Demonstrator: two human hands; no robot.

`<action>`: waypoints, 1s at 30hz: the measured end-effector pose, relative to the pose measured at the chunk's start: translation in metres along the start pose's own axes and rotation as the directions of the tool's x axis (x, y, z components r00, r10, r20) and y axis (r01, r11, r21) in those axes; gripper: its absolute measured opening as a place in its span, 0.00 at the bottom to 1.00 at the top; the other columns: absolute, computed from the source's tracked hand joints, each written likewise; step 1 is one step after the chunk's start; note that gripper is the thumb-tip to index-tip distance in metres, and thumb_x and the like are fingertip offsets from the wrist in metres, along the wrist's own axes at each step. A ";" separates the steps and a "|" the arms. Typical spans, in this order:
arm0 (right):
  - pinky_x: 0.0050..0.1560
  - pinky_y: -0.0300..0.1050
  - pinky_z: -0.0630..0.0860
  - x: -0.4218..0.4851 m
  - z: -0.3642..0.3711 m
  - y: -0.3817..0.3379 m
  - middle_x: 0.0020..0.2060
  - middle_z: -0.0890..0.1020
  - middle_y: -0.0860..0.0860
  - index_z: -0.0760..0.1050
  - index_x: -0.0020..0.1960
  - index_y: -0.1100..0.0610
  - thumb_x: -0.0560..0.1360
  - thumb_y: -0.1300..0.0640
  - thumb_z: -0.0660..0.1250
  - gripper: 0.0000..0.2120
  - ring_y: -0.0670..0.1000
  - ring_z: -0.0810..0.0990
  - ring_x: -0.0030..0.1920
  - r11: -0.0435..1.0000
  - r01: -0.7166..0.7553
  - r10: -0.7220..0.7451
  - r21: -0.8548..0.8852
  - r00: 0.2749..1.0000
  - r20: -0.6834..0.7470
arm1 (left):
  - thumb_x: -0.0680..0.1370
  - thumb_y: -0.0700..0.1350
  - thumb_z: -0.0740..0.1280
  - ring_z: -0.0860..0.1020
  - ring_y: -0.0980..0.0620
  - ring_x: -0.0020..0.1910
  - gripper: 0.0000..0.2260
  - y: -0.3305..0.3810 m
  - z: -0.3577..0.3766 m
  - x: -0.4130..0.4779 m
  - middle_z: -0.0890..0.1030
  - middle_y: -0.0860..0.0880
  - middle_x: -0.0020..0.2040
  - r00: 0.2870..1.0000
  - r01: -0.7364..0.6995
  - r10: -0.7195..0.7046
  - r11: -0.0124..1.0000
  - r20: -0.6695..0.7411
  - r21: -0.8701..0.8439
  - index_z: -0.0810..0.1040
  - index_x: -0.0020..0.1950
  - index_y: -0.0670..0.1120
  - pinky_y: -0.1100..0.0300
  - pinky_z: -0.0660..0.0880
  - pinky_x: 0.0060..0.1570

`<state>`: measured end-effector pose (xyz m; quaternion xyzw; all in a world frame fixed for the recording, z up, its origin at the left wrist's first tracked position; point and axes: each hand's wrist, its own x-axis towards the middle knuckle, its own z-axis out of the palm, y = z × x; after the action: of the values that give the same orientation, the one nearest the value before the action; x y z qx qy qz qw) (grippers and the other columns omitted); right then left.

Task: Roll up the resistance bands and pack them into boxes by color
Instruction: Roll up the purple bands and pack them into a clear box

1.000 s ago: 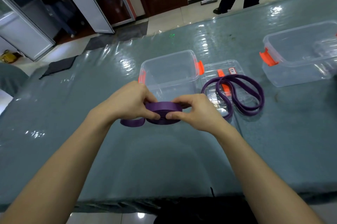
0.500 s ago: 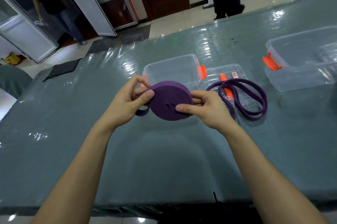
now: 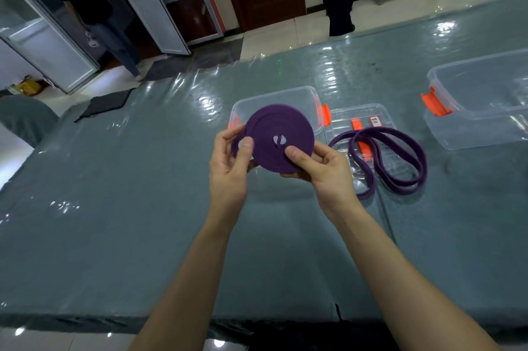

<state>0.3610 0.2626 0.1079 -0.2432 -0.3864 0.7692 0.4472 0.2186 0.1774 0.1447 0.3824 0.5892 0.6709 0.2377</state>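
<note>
A purple resistance band rolled into a flat coil [image 3: 278, 133] is held up above the table, its face tilted toward me. My left hand [image 3: 230, 168] pinches the coil's left edge with thumb and fingers. My right hand [image 3: 320, 172] pinches its lower right edge, thumb on the face. Behind the coil stands an open clear box [image 3: 297, 96] with orange latches. A second purple band [image 3: 400, 159] lies loose and unrolled on the box's clear lid [image 3: 360, 116] to the right.
A larger clear box [image 3: 483, 99] with an orange latch stands at the far right. The table wears a grey-green cloth under shiny plastic [image 3: 143, 208]. People stand on the floor beyond the far edge, near doors.
The coil has been lifted off the table and turned from flat to face me. Both hands have risen with it, and the loose tail on the left is now wound in.
</note>
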 end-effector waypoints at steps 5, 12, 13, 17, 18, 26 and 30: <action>0.47 0.48 0.87 -0.003 0.007 0.016 0.55 0.89 0.60 0.84 0.62 0.63 0.75 0.62 0.78 0.16 0.59 0.90 0.53 0.991 -0.083 0.082 0.103 0.997 0.012 | 0.84 0.33 0.70 0.86 0.43 0.62 0.19 -0.002 -0.004 0.003 0.83 0.38 0.68 1.000 0.008 -0.008 1.000 -0.009 -0.010 0.76 0.75 0.40 0.51 0.85 0.59; 0.58 0.53 0.85 0.010 -0.015 0.007 0.56 0.89 0.49 0.80 0.66 0.53 0.65 0.40 0.83 0.34 0.50 0.89 0.58 0.945 -0.043 0.061 -0.323 0.997 0.046 | 0.82 0.33 0.73 0.87 0.42 0.62 0.19 -0.004 -0.033 0.016 0.87 0.46 0.64 0.984 0.065 -0.088 0.987 0.155 0.144 0.82 0.71 0.46 0.46 0.83 0.64; 0.61 0.52 0.84 0.014 -0.017 0.002 0.56 0.90 0.49 0.82 0.65 0.52 0.66 0.39 0.82 0.32 0.50 0.89 0.58 0.940 -0.027 0.044 -0.341 0.998 0.043 | 0.81 0.33 0.74 0.87 0.45 0.61 0.19 -0.003 -0.035 0.017 0.88 0.48 0.63 0.974 0.056 -0.095 0.981 0.206 0.187 0.83 0.70 0.48 0.49 0.84 0.63; 0.60 0.56 0.86 0.024 -0.020 -0.004 0.51 0.90 0.52 0.88 0.56 0.52 0.70 0.44 0.83 0.19 0.54 0.90 0.54 0.917 -0.031 0.091 -0.397 0.987 0.133 | 0.81 0.34 0.75 0.86 0.48 0.59 0.18 0.001 -0.039 0.022 0.87 0.52 0.62 0.922 -0.008 -0.135 0.931 0.364 0.365 0.84 0.69 0.49 0.57 0.84 0.56; 0.59 0.58 0.86 0.025 -0.020 -0.001 0.50 0.91 0.53 0.88 0.55 0.53 0.72 0.46 0.83 0.16 0.56 0.90 0.52 0.910 -0.034 0.095 -0.414 0.987 0.128 | 0.81 0.34 0.75 0.86 0.46 0.59 0.18 0.002 -0.039 0.024 0.87 0.51 0.63 0.914 -0.011 -0.149 0.920 0.377 0.391 0.84 0.69 0.49 0.55 0.85 0.56; 0.50 0.52 0.87 0.024 -0.019 0.004 0.48 0.90 0.57 0.88 0.50 0.55 0.67 0.52 0.87 0.16 0.60 0.90 0.48 0.931 -0.125 0.156 -0.343 0.986 0.063 | 0.83 0.34 0.72 0.87 0.50 0.59 0.16 0.007 -0.044 0.031 0.87 0.52 0.63 0.883 -0.022 -0.188 0.898 0.429 0.440 0.84 0.68 0.48 0.59 0.83 0.58; 0.43 0.44 0.84 0.028 -0.018 0.005 0.48 0.90 0.59 0.88 0.48 0.55 0.63 0.50 0.87 0.18 0.56 0.90 0.45 0.931 -0.199 0.233 -0.306 0.969 0.078 | 0.83 0.34 0.72 0.87 0.52 0.55 0.16 0.008 -0.045 0.039 0.88 0.51 0.60 0.879 -0.050 -0.195 0.870 0.435 0.490 0.85 0.67 0.49 0.62 0.83 0.54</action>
<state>0.3580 0.2919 0.0929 -0.3045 -0.4926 0.7597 0.2957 0.1611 0.1787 0.1609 0.5578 0.6775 0.3777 0.2953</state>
